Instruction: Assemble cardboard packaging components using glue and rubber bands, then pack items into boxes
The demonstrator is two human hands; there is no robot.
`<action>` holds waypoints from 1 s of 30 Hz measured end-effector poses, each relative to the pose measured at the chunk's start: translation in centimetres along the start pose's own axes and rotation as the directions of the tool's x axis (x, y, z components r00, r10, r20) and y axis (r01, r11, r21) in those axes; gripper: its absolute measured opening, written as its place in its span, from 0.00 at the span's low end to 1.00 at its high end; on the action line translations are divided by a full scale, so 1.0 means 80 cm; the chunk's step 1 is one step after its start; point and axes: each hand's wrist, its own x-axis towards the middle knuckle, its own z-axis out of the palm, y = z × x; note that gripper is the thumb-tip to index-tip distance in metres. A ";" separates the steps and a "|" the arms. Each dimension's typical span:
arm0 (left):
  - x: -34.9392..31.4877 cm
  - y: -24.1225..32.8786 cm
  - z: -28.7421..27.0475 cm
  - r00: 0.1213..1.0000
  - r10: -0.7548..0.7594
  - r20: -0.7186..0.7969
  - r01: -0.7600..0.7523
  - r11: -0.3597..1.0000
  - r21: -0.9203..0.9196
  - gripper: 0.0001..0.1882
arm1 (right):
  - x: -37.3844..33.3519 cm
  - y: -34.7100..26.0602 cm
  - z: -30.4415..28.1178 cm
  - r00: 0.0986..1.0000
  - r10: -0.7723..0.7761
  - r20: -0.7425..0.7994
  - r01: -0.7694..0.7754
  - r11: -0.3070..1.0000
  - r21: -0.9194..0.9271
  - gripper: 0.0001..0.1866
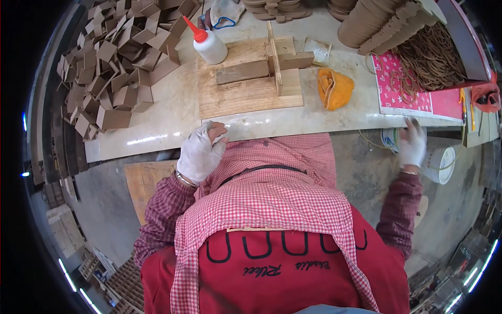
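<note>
My left hand, in a white glove with bare fingertips, hovers just in front of the table's near edge. Its fingers curl loosely, with a gap between thumb and forefinger and nothing visible in them. At the right, my right hand, also in a white glove, is at the table edge by the pink patterned sheet; motion smears its fingers. On the table between them lies a wooden board. It carries a brown block and a thin upright wooden strip. Neither hand touches these.
A white glue bottle with a red nozzle stands behind the board. Brown angled pieces heap at the left. An orange cloth lies right of the board. Rubber bands pile up far right, beside stacked brown pieces. A white bucket stands below.
</note>
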 end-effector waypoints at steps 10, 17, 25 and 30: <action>0.001 -0.043 -0.025 0.996 0.017 0.092 -0.016 1.000 -0.010 0.08 | 0.033 -0.201 0.083 0.777 -0.596 -0.204 0.607 0.795 -0.008 0.20; -0.021 -0.053 -0.018 0.999 -0.032 0.036 0.034 0.998 -0.046 0.10 | 0.027 -0.182 0.071 0.843 -0.487 -0.228 0.516 0.852 0.086 0.18; -0.039 -0.027 -0.005 0.999 -0.036 0.022 0.036 0.999 -0.004 0.11 | 0.049 -0.187 0.089 0.695 -0.673 -0.253 0.691 0.723 -0.026 0.18; -0.037 -0.022 -0.010 0.999 -0.039 0.016 0.040 0.998 -0.043 0.11 | 0.053 -0.187 0.087 0.761 -0.614 -0.207 0.623 0.782 -0.029 0.15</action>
